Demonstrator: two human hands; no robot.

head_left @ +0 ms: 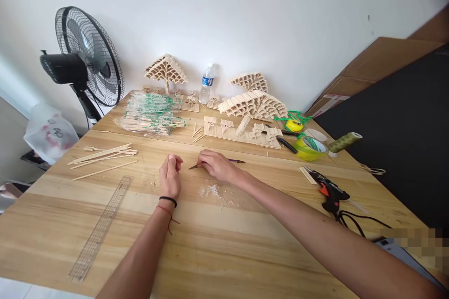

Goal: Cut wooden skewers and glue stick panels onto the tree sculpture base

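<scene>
My right hand is closed over the table, with a dark, pointed blade coming out at its fingertips, like a craft knife. A slim purple, dark-tipped piece shows behind that hand; whether it belongs to the knife I cannot tell. To the left, my left hand rests with curled fingers, their inside hidden. Between my forearms lie pale shavings and crumbs. Thin wooden sticks and a clear ruler lie left of my left hand.
Wooden stick models and bagged chopsticks stand along the back, with a water bottle. At right are a glue gun with its cord, yellow-green tape, a thread spool and a tape measure. A fan stands left.
</scene>
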